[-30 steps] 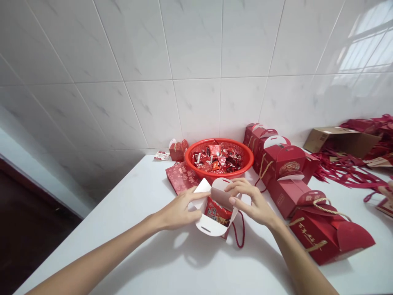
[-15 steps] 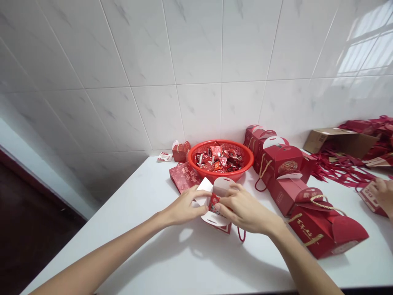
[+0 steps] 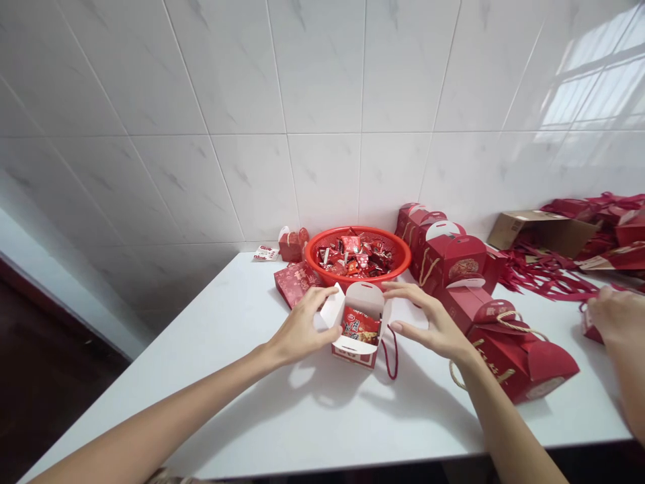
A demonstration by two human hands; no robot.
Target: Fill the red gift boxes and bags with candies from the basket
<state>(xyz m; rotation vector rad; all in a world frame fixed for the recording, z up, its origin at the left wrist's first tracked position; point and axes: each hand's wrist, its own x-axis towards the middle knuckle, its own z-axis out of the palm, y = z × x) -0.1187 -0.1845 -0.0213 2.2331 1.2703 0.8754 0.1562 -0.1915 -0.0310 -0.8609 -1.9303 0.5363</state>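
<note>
A small red and white gift box [image 3: 353,357] stands with its flaps up in front of me, and a red snack packet [image 3: 361,325] lies inside it. My left hand [image 3: 304,326] grips the box's left side and white flap between thumb and fingers. On the right, my right hand [image 3: 428,319] is spread with thumb and fingers apart, beside the box's right flap, holding nothing. A dark red cord [image 3: 394,356] hangs from the box's right side. Just behind is a red basket [image 3: 359,279] of wrapped sweets.
Closed red boxes [image 3: 524,359] line the right side. Beyond them are a cardboard box [image 3: 541,232] and red ribbons [image 3: 549,279]. Another person's hand [image 3: 615,316] is at the far right. A red packet [image 3: 296,282] and a card [image 3: 265,253] lie left of the basket.
My right hand has come out of the box and opened to its right, uncovering the packet inside. The other person's hand has moved further into view. The view has shifted slightly.
</note>
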